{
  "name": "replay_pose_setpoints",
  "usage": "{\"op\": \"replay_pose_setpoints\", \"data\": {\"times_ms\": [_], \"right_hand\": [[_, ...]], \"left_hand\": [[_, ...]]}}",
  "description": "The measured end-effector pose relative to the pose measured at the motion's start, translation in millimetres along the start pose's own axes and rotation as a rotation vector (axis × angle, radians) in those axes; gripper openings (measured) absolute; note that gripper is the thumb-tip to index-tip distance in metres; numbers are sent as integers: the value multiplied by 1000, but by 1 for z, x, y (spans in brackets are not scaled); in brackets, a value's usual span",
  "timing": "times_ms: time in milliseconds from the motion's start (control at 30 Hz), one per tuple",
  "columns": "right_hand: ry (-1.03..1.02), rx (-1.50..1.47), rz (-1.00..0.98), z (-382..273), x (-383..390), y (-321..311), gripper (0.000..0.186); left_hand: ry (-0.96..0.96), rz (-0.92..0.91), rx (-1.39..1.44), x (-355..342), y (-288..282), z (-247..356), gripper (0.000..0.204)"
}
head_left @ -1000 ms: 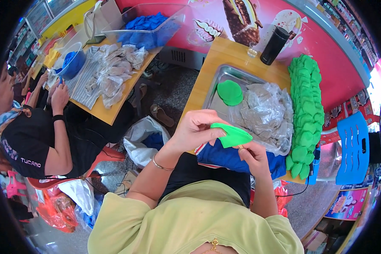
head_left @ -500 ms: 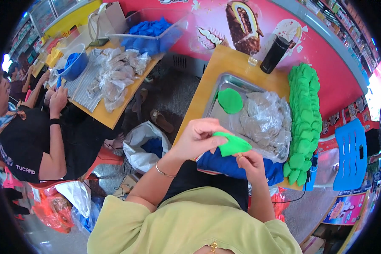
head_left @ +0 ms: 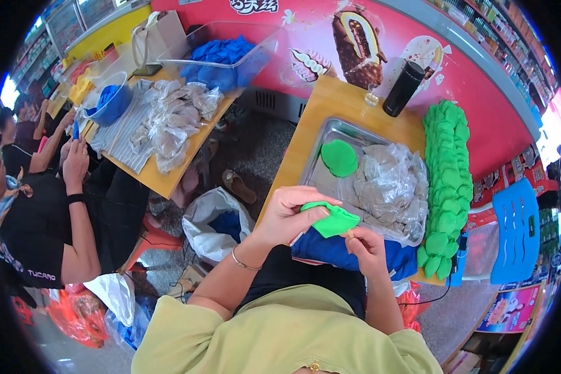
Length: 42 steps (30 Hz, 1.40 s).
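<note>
My left hand (head_left: 287, 215) pinches a bright green thin piece (head_left: 329, 219) between thumb and fingers, above the near side of the wooden table (head_left: 293, 149). My right hand (head_left: 364, 249) is closed on a small pale stick (head_left: 350, 234) at the green piece's lower right edge. Beyond them a steel tray (head_left: 327, 126) holds a small green stack (head_left: 338, 158) and crumpled clear bags of greyish material (head_left: 389, 187). A long row of overlapping green pieces (head_left: 445, 181) lines the table's right side, and blue cloth (head_left: 330, 252) lies at the front.
A black flask (head_left: 403, 88) and small glass (head_left: 373, 95) stand at the back. Leftward, a co-worker (head_left: 43, 230) sits at another table (head_left: 162, 184) with bags and blue tubs. A white sack (head_left: 212, 237) is on the floor between tables; a blue chair (head_left: 514, 230) stands right.
The view has shifted, setting the scene lower in the picture. Both my hands and the green piece sit lower and slightly leftward, still gripped. The co-worker's hands have shifted a little.
</note>
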State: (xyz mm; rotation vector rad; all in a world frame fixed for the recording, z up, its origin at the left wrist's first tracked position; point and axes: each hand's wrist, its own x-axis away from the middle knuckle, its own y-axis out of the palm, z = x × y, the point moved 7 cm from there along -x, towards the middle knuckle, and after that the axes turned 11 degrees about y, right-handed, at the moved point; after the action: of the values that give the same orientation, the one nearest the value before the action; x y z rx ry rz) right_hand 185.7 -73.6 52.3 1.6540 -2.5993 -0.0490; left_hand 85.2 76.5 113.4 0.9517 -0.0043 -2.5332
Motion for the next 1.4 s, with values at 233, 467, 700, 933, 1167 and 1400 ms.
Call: {"op": "replay_pose_setpoints", "data": {"times_ms": [233,467,700,933,1167,1400], "right_hand": [[-86,277,140,-12,-1,-1,13],[-21,-86,-133,-7,1,14,11],[-184,421,101,-23,0,2,18],[-13,64,-18,-2,-5,5,18],[-139,266,89,-13,-7,0,20],[-240,425,148,-19,-7,-2,14]], "left_hand": [[162,-39,-168,-2,-1,12,20],[94,-77,-145,-2,4,10,21],[69,-73,-146,0,1,15,21],[106,-91,-49,-4,4,10,22],[30,-12,-83,-1,-1,7,22],[30,-128,-143,-1,4,3,19]]}}
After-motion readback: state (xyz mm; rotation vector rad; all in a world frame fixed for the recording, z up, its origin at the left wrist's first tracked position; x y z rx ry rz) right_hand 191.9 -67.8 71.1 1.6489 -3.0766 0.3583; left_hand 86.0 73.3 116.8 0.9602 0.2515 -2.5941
